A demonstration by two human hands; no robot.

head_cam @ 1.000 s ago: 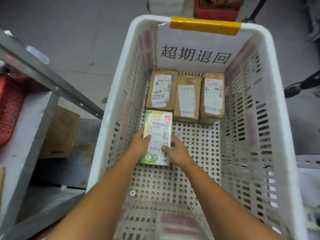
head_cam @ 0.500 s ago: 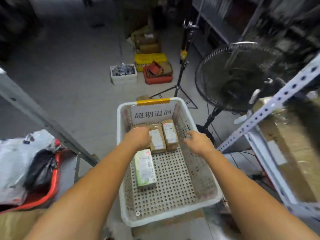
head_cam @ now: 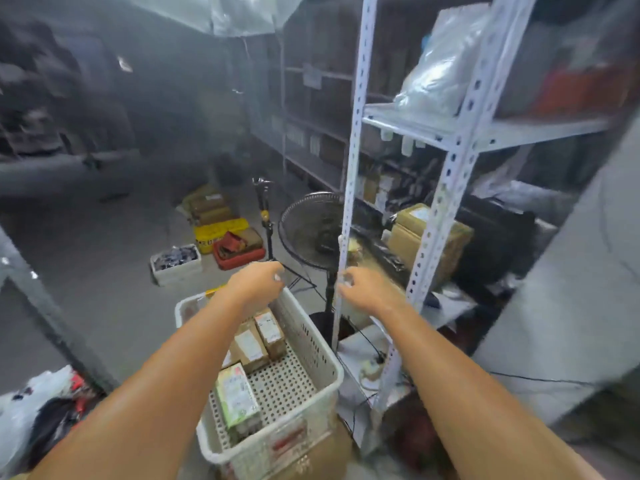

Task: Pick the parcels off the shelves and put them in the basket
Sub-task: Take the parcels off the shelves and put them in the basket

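parcels (head_cam: 258,339): several already in basket (head_cam: 306,337), below both grips. left grip (head_cam: 258,282) and right grip (head_cam: 363,289) loosely curled, empty. box (head_cam: 426,237) waits on shelf (head_cam: 453,299) beyond right grip; more picking likely left.

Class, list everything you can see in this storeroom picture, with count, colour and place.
basket: one, white, centre foreground.
brown parcels: at least two, brown, basket's far end.
green parcel: one, green-white, basket's near end.
fan: one, black, behind basket.
rack: one, white, right.
big box: one, brown, on rack shelf.
yellow crate: one, yellow, far floor.
red crate: one, red, beside yellow crate.
left hand: one, empty, above basket's far rim.
right hand: one, empty, beside rack post.
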